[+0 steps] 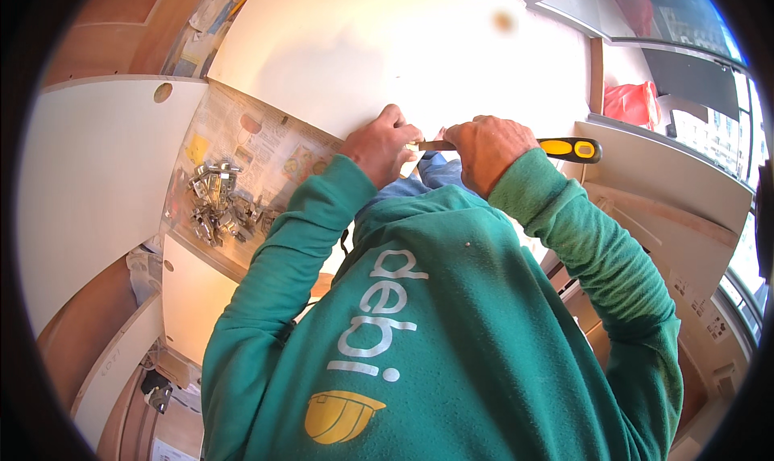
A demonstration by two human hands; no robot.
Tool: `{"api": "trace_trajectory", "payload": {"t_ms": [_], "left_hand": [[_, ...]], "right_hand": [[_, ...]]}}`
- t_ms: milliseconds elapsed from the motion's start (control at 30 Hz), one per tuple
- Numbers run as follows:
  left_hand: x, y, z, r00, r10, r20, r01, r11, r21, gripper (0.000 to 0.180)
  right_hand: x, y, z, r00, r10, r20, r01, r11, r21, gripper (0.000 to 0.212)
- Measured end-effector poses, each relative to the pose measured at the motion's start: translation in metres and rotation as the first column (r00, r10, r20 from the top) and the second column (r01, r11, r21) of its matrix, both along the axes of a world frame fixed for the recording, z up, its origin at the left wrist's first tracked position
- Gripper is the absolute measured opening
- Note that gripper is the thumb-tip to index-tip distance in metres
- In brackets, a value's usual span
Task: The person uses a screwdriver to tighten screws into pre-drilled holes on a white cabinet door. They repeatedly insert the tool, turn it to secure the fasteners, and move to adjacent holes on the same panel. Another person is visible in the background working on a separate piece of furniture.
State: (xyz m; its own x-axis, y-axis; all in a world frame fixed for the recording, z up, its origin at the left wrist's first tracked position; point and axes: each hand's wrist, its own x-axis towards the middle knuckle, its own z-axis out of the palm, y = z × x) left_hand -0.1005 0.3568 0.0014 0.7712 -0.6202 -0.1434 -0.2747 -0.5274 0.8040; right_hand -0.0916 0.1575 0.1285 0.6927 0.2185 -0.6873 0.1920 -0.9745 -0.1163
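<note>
My right hand point(496, 150) is closed over a flat-bladed hand tool point(569, 149) with a yellow and black handle. That handle sticks out to the right, and the narrow metal blade points left toward my other hand. My left hand point(383, 146) has its fingers curled in a pinch near the blade tip. A small pale yellowish bit shows at those fingertips, too small to name. Both hands are at the near edge of a large white board point(322, 66). Whether the blade touches the board edge is hidden by my fingers.
Several metal cabinet hinges point(218, 203) lie heaped on newspaper point(258, 142) at left. A white panel point(105, 171) with a round hole stands at far left. Another pale panel point(197, 300) is below the hinges. A red plastic bag point(633, 104) lies by the window at right.
</note>
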Motion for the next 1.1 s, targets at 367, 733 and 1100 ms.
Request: {"api": "trace_trajectory", "payload": {"t_ms": [367, 733, 1100], "left_hand": [[0.017, -0.019, 0.011, 0.980, -0.178, 0.083, 0.150, 0.950, 0.273, 0.007], [0.066, -0.034, 0.040, 0.982, -0.131, 0.138, 0.111, 0.984, 0.142, 0.006], [0.195, -0.127, 0.136, 0.813, 0.288, 0.505, -0.283, 0.955, -0.089, 0.030]], "right_hand": [[-0.026, -0.044, -0.006, 0.952, -0.243, 0.185, 0.213, 0.962, 0.169, 0.022], [-0.071, -0.119, -0.018, 0.777, -0.621, 0.105, 0.563, 0.759, 0.327, 0.020], [-0.072, -0.158, -0.029, 0.806, -0.571, 0.160, 0.469, 0.779, 0.416, 0.017]]}}
